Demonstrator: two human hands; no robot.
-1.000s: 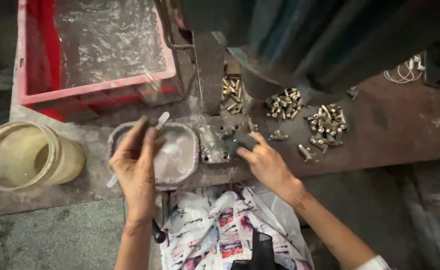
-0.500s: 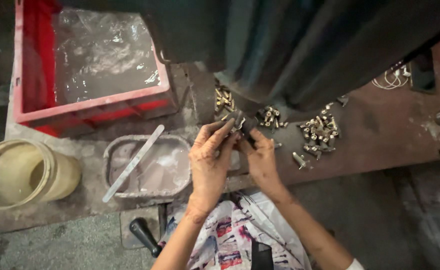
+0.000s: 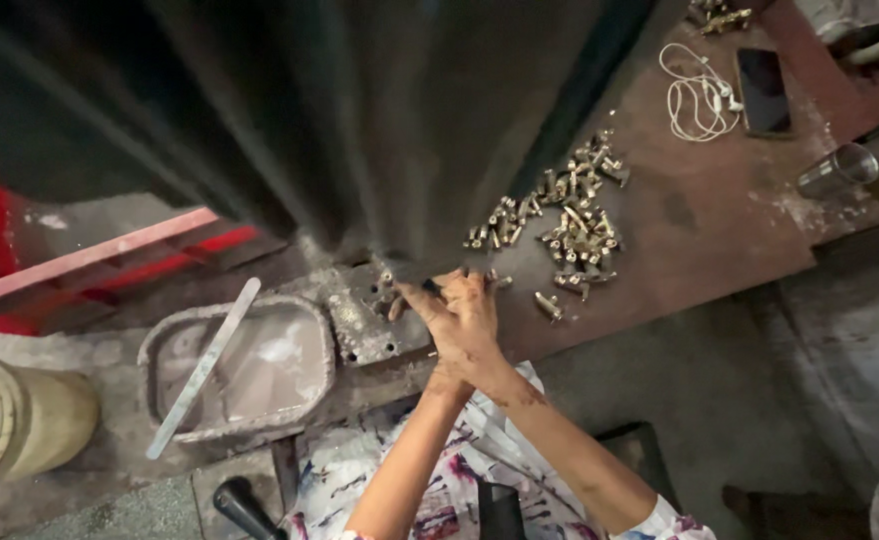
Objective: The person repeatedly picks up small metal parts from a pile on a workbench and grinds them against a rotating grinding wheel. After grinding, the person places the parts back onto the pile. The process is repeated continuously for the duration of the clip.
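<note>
My two hands meet at the metal fixture block [image 3: 359,320] under the big dark machine body [image 3: 359,120]. My right hand [image 3: 474,330] lies on top, its fingers reaching under the machine's edge. Only the fingers of my left hand [image 3: 407,298] show, pressed against the block beside the right hand. Whether either hand holds a part is hidden by the overlap and the shadow. A pile of small brass parts [image 3: 569,220] lies on the rusty bench just right of the hands, and a single part [image 3: 547,305] lies closest.
A grey tray [image 3: 159,345] of milky liquid with a flat metal strip [image 3: 204,365] across it sits to the left. Further left are a yellowish bucket [image 3: 19,420] and a red crate [image 3: 89,260]. A phone [image 3: 764,90], white cable [image 3: 699,95] and glass [image 3: 839,170] lie far right.
My left hand left the tray and joined my right hand. Both hands then moved forward under the machine to the fixture block. The camera swung right and closer.
</note>
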